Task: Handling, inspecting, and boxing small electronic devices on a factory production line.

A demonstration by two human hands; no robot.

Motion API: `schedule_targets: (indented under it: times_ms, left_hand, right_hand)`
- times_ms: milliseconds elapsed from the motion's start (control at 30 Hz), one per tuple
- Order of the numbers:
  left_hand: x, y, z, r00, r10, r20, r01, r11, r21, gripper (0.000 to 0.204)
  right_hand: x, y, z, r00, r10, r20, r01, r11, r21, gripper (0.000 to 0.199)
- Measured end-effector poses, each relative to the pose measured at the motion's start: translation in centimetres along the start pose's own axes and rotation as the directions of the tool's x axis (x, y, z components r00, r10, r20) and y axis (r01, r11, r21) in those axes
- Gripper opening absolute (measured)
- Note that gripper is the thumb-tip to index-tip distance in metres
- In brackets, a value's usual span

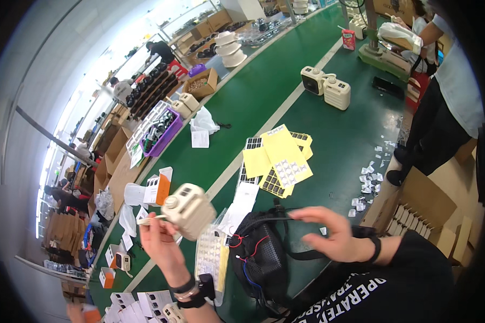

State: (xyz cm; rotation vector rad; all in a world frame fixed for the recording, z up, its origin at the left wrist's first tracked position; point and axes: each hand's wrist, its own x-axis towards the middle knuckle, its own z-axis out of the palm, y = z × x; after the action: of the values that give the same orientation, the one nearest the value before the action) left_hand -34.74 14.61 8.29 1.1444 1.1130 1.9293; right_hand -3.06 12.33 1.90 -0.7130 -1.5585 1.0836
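Observation:
My left hand (pixel 160 242) is closed on the pale strap of a cream, box-shaped device (pixel 193 212) with a round knob on top. The device hangs tilted above the green table. Over the right side of a black mesh bag (pixel 261 253), my right hand (pixel 328 231) is held with thumb and fingers apart and nothing between them. Red and blue wires lie on the bag. Beside it, under the device, is a sheet of pale stickers (pixel 211 255). Farther off lie yellow sticker sheets (pixel 285 156), partly stacked on dark-squared ones.
Two similar cream devices (pixel 337 94) stand farther along the table. A purple basket (pixel 164 134) sits at the left edge. Orange-and-white boxes (pixel 157 188) and leaflets lie at left. Crumpled paper bits (pixel 367 180) are scattered at right, near a standing person (pixel 442 102) and an open carton (pixel 420 199).

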Motion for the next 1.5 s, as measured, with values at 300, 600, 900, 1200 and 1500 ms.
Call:
schedule_targets:
  times_ms: [300, 600, 900, 1200, 1500]
  left_hand:
    - [-13.7, 2.2, 11.2, 0.907, 0.264, 0.327, -0.321, 0.938, 0.134, 0.012]
    - [-13.8, 5.8, 6.7, 0.578, 0.642, 0.504, -0.766, 0.640, 0.063, 0.057]
    - [-13.9, 3.2, 8.6, 0.952, -0.077, 0.296, 0.087, 0.996, -0.023, 0.063]
    - [-13.0, 3.3, 8.2, 0.960, -0.220, 0.174, 0.224, 0.974, -0.005, 0.062]
    - [-11.5, 2.8, 8.5, 0.947, -0.252, 0.201, 0.234, 0.966, 0.111, 0.074]
  right_hand:
    - [1.3, -2.5, 5.4, 0.974, 0.019, 0.226, -0.133, 0.854, 0.504, 0.106]
    - [0.9, -0.3, 2.1, 0.670, -0.178, 0.721, -0.562, 0.513, 0.649, 0.104]
    - [-0.6, -1.7, 2.7, 0.696, 0.000, 0.718, -0.692, 0.266, 0.671, 0.081]
    - [-0.7, -0.6, 4.8, 0.726, 0.018, 0.688, -0.684, 0.124, 0.719, 0.069]
    - [1.6, -2.4, 5.4, 0.687, 0.004, 0.727, -0.689, -0.315, 0.653, 0.060]
